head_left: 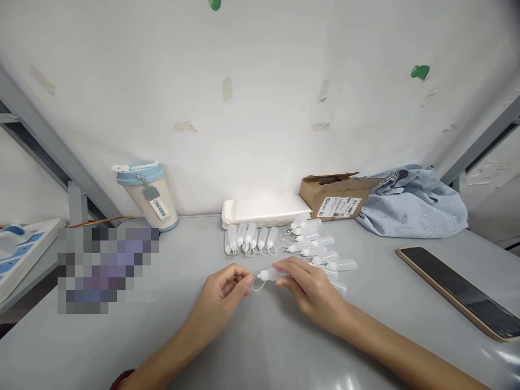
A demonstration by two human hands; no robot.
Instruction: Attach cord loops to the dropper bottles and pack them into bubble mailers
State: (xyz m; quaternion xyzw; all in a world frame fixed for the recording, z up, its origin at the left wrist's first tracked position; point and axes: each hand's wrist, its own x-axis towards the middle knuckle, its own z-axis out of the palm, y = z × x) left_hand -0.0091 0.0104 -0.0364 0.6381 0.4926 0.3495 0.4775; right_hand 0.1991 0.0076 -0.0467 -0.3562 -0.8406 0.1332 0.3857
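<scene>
My right hand (314,284) is closed around a small translucent squeeze bottle (268,274) with a narrow tip. The bottle lies nearly level, its tip pointing left, and a thin white strap loops below its neck. Just left of that tip is my left hand (227,287), thumb and forefinger pinched together. Whatever sits between those fingertips is too small to make out. Behind my hands, similar bottles (249,236) lean in a row with their tips toward me. More loose bottles (319,246) lie to the right, some partly hidden by my right hand.
A stack of flat white boxes (268,210) lies by the wall, beside an opened cardboard box (337,200). Blue cloth (410,203) is bunched at the back right, with a phone (459,290) in front. A tumbler (148,195) stands at the back left, near a blurred-out patch.
</scene>
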